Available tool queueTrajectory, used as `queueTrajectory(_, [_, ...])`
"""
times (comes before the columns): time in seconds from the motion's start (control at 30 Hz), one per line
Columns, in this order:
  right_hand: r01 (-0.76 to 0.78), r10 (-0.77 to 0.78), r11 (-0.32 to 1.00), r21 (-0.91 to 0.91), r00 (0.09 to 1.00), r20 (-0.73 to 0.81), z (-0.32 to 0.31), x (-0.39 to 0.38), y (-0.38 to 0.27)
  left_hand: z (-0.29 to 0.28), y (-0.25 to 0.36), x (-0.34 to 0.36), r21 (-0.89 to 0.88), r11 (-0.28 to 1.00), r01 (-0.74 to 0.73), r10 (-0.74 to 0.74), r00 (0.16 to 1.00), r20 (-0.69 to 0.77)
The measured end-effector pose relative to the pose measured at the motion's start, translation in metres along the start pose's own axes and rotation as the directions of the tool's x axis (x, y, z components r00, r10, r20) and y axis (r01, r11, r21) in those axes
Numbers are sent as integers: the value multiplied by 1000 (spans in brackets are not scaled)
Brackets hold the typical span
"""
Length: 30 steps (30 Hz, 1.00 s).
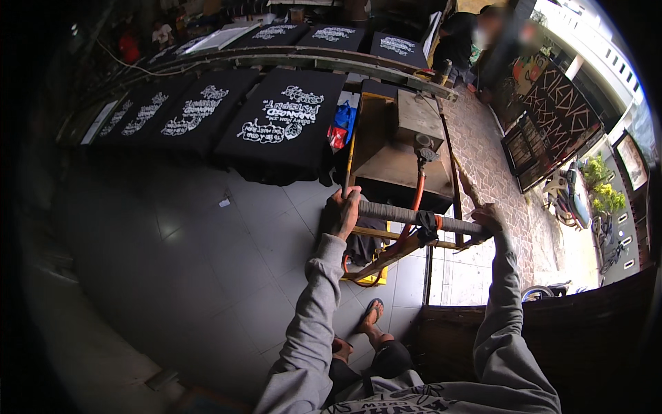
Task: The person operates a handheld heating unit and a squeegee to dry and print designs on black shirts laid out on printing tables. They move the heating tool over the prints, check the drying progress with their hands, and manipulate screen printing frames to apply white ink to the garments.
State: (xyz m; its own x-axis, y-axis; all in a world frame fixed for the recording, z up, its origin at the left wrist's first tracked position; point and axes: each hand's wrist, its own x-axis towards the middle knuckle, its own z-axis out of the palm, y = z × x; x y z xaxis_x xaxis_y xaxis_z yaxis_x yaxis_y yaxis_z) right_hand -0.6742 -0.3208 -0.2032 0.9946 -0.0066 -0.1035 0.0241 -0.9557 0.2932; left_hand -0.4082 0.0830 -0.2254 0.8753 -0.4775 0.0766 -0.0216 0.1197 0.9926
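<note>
My left hand [345, 212] is closed around the left end of a handlebar [392, 212] wrapped in grey tape. At the bar's other end, my right hand [489, 219] grips it too. The bar belongs to a wheeled-looking metal frame whose wheels I cannot make out. On that frame sits a boxy metal hood [386, 162] with a smaller metal box [420, 121] on top. An orange hose [418, 190] runs from a round fitting [425, 148] down past the bar. Black cloth or tape is knotted round the bar [427, 222] near its middle.
Black printed T-shirts [279, 114] lie along a long rack to the left, with more shirts [331, 38] on a row behind. A person [458, 41] is at the far right. Patterned paving [483, 138] and a parked motorbike [569, 193] lie right. Grey tiles [241, 241] cover the floor.
</note>
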Motion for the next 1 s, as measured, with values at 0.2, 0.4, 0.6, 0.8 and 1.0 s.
queueTrajectory(0.2, [-309, 308, 950, 43, 951, 30, 2, 31, -39, -19, 9, -2, 119, 984, 130, -106, 976, -191])
queueTrajectory(0.4, [-474, 464, 833, 286, 880, 107, -24, 17, -63, -13, 5, -31, 149, 971, 186, -144, 956, -257])
queueTrajectory(0.6, [-416, 392, 886, 202, 908, 148, 2, 12, -60, -8, 7, -53, 167, 972, 164, -117, 958, -261])
queueTrajectory(0.8, [-402, 418, 883, 241, 908, -16, -4, 19, -75, -17, 19, -55, 161, 976, 144, -106, 969, -223])
queueTrajectory(1.0, [-322, 315, 928, 187, 947, 64, -5, 10, -76, -17, 19, -64, 84, 984, 155, -127, 955, -267])
